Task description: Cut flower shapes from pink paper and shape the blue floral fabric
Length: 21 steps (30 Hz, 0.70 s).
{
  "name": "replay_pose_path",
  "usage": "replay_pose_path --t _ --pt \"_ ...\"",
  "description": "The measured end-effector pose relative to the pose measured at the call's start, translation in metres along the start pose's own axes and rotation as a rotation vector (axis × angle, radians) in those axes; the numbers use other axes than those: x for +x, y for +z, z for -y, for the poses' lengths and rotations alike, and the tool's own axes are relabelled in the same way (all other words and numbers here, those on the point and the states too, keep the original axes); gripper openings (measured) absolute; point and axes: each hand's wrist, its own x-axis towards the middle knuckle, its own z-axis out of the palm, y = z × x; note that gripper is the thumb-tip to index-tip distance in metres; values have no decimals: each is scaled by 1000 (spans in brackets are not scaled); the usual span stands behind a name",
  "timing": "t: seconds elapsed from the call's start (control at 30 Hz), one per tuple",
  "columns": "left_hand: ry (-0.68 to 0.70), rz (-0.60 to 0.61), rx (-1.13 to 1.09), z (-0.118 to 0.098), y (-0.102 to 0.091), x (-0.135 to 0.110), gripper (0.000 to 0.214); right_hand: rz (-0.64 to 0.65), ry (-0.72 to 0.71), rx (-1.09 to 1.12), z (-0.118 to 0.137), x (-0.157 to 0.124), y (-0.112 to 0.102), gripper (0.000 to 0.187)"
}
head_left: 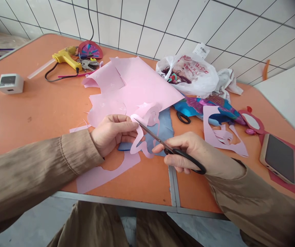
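Between thumb and fingers, my left hand (116,132) pinches a curling pink paper cutout (136,140) with a wavy outline. My right hand (192,151) grips a pair of scissors (160,140) by its black handles, fingers closed around them. The blades point up and left, their tips at the paper's edge close to my left fingertips. Behind the cutout lies a large pink sheet (144,82) with cut edges, partly over a blue-grey sheet (164,127). Below my left hand is a pink offcut (108,175) with a curved notch.
A yellow glue gun (66,59), keys (89,64) and a white cube-shaped device (10,83) are at the left. Rightward lie a white plastic bag (201,77), shiny blue-purple material (197,106), a pink scrap (210,135) and a phone (278,157). A tiled wall (137,24) borders the table.
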Motion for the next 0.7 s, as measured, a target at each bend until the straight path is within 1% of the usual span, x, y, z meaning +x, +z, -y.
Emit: replay_pose_path --t 0.27,0.57,0.7 --pt "4 0 -3 0 2 -1 19 9 -24 14 -8 1 -1 52" --pt "-5 -4 0 -1 1 -1 17 15 -30 18 -5 1 -1 49" --pt "6 -3 3 -1 1 0 18 47 -57 65 -6 2 -1 50"
